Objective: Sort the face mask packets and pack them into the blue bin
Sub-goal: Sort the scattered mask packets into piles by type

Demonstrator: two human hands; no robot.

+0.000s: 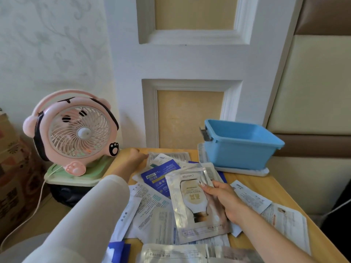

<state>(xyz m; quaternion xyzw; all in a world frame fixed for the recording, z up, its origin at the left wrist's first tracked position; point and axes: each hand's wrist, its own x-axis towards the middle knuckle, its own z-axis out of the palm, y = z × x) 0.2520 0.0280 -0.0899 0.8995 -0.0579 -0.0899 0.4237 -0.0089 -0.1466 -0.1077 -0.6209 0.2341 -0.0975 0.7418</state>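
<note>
Silver packet (190, 205) gripped in right hand (226, 202), left hand (136, 156) at far packets (171, 155).

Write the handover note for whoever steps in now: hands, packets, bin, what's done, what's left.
Left hand: reaches to the far pale packets and is at their edge; grip unclear.
Right hand: holds the silver packet over the pile.
Blue bin: far right on the table, standing on a white tray; no packet shows inside.
Done: nothing packed, as far as visible.
Left: sort the loose packets and pack them all.
</note>
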